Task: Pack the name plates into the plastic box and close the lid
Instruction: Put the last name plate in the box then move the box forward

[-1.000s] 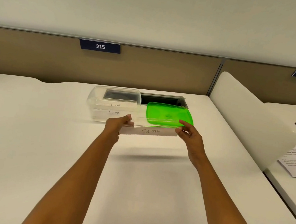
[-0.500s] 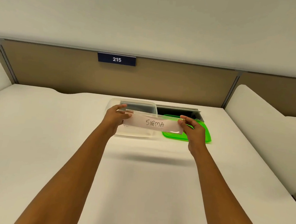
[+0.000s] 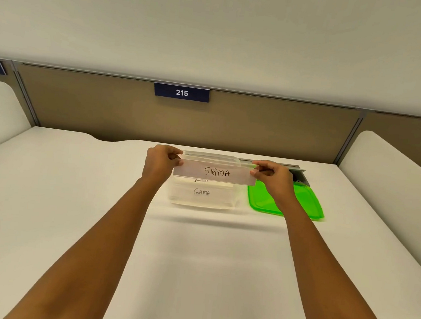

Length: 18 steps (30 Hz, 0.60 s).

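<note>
**SIGMA name plate held over the open plastic box**

In the last second the SIGMA name plate [image 3: 216, 172] has come up from low over the desk [image 3: 72, 197] in front of the box. It now hangs across the box's top, held by both hands.

At left, the left hand [image 3: 161, 163] pinches the plate's left end, fingers curled around it. The plate is a long clear strip with a white handwritten card facing the viewer. Gripping both ends likely keeps it level for lowering. From this angle it looks longer than the box is wide, so it may need tilting to go in.

Behind and below it, the clear plastic box [image 3: 200, 202] sits open near the middle of the desk's back edge. Through its front wall a plate reading GAMA [image 3: 202, 192] shows. Above it is another plate [image 3: 201, 180] whose writing is cut off by the SIGMA plate. How many plates are inside cannot be told.

At right, the right hand [image 3: 272, 177] pinches the plate's right end the same way. Below it, just beside the box, the green lid [image 3: 300, 204] lies flat on the desk, probably kept close for closing. The wrist covers part of it. Behind the hand, a dark cable slot [image 3: 297, 170] at the desk's back edge is mostly hidden.
</note>
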{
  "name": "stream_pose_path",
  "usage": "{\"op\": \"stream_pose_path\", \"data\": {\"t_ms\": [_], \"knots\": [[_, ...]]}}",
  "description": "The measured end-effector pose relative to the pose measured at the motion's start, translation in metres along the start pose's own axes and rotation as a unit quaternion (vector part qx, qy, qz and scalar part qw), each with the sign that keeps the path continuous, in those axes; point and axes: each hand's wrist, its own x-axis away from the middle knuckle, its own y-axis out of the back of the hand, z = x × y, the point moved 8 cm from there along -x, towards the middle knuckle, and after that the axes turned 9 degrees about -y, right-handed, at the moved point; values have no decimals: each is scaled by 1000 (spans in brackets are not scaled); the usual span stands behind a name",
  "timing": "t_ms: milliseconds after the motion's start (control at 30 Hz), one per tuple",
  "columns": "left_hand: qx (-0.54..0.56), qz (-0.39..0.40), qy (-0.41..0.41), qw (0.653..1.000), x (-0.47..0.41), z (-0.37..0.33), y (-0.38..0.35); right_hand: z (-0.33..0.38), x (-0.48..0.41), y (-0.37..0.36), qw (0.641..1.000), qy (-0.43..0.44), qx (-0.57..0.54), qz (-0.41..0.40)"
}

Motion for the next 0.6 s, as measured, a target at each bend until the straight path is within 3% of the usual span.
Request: {"op": "stream_pose_path", "data": {"t_ms": [167,300,600], "knots": [[-72,-1,-30,997,-24,3,5,19,-16,-13,994,30,97,-40],[-119,8,-47,992,-46,7,4,21,-33,-21,991,28,114,-55],[-304,47,-114,945,-82,10,-14,17,-69,-41,982,-3,178,-59]]}}
